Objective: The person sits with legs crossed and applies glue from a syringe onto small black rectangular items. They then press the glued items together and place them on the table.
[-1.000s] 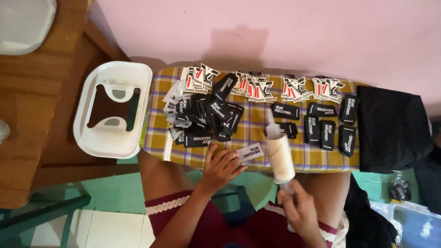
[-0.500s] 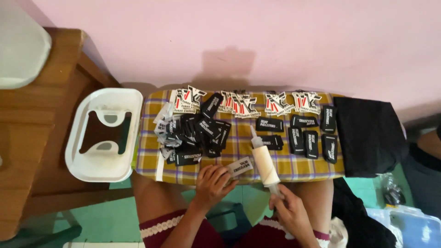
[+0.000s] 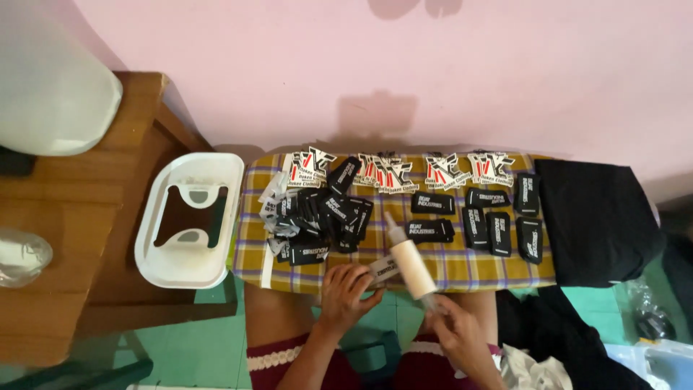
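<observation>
My left hand [image 3: 345, 289] rests at the near edge of a yellow plaid-covered board [image 3: 462, 266] and holds a small dark patch [image 3: 385, 269] by one end. My right hand [image 3: 456, 334] grips the base of a cream squeeze bottle [image 3: 408, 260], its nozzle pointing away over the board, right beside the held patch. A heap of black patches [image 3: 317, 217] lies on the board's left half. Several single black patches [image 3: 498, 231] are laid out on the right half. Red, white and black patches [image 3: 404, 172] line the far edge.
A white plastic stool top [image 3: 189, 220] stands left of the board, next to a wooden table [image 3: 79, 209]. Black cloth [image 3: 599, 217] covers the board's right end. A pink wall rises behind. Green floor and a blue box [image 3: 657, 361] show below.
The view has tilted so the board sits lower in frame. Both hands keep their hold; the bottle and patch stay at the near edge.
</observation>
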